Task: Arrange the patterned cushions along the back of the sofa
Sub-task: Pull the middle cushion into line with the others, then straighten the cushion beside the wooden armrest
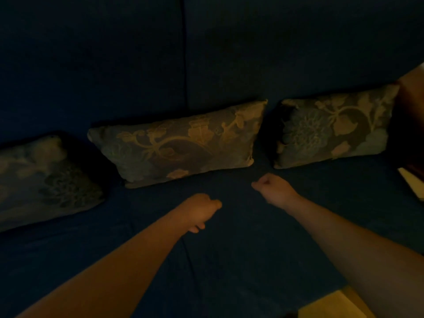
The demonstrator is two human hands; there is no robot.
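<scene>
Cushions number three in this dim view, all floral-patterned and all on the dark blue sofa [229, 260]. Standing on its long edge, the middle cushion [176, 143] leans against the sofa's back [275, 53], just right of the seam between the two back panels. Right of it, with a small gap between them, the right cushion [335, 127] stands the same way, its far end near the wooden arm [413, 88] at the right edge. These two look placed.

Off to the left, the left cushion [46, 177] is a different matter: it seems to lie flatter on the seat, skewed out of line with the other two, though the blur and darkness there make its exact tilt hard to judge. By my reading the job is about two-thirds done, and what is left is to stand this cushion up against the back in line with its neighbours.

Neither hand touches a cushion. Loosely curled over the seat, the left hand [202, 212] is just near of the middle cushion, its fingers together and holding nothing. Likewise the right hand [273, 189] sits in a loose fist below the gap between the middle and right cushions, fingers closed on nothing.
</scene>
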